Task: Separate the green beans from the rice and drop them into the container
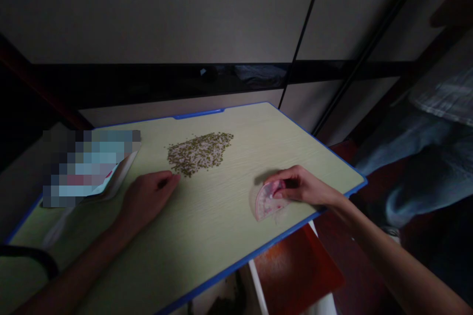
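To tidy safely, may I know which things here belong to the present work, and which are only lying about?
Likely in use:
half-round plastic piece, in the right hand
loose grain pile, beside the left hand

Likely just lying about:
pixelated item on the table
orange-red container, below table level

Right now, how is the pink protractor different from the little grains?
The protractor is one half-round piece; the grains, many tiny bits. The protractor is pinkish and see-through; the grains, green and pale. The right hand holds the protractor; the grains lie loose. Both have the tabletop beneath them.
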`<action>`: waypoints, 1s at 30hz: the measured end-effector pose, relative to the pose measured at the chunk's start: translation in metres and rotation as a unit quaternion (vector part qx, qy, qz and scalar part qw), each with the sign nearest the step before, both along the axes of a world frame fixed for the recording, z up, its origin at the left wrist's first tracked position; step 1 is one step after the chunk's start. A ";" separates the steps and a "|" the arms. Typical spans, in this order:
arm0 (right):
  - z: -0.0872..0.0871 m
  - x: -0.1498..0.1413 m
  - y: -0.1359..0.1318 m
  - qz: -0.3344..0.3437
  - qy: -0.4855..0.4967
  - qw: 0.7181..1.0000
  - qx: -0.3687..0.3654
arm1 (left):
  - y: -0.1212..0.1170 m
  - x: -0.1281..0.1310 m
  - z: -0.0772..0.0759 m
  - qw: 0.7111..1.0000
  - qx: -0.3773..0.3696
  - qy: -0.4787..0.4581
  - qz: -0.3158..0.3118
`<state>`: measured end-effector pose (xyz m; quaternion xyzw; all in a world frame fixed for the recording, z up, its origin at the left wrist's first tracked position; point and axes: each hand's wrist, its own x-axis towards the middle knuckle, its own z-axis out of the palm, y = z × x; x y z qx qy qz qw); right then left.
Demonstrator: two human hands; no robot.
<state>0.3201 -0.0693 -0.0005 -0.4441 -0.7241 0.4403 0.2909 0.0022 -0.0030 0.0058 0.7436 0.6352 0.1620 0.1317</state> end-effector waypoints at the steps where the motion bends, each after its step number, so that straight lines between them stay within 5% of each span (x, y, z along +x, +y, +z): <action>1: 0.000 0.000 -0.002 0.000 -0.004 1.000 0.002 | 0.000 0.000 0.000 1.000 0.002 0.000 0.000; 30: -0.003 0.007 -0.025 0.012 -0.011 1.000 0.027 | -0.001 0.001 0.002 1.000 0.001 0.011 -0.003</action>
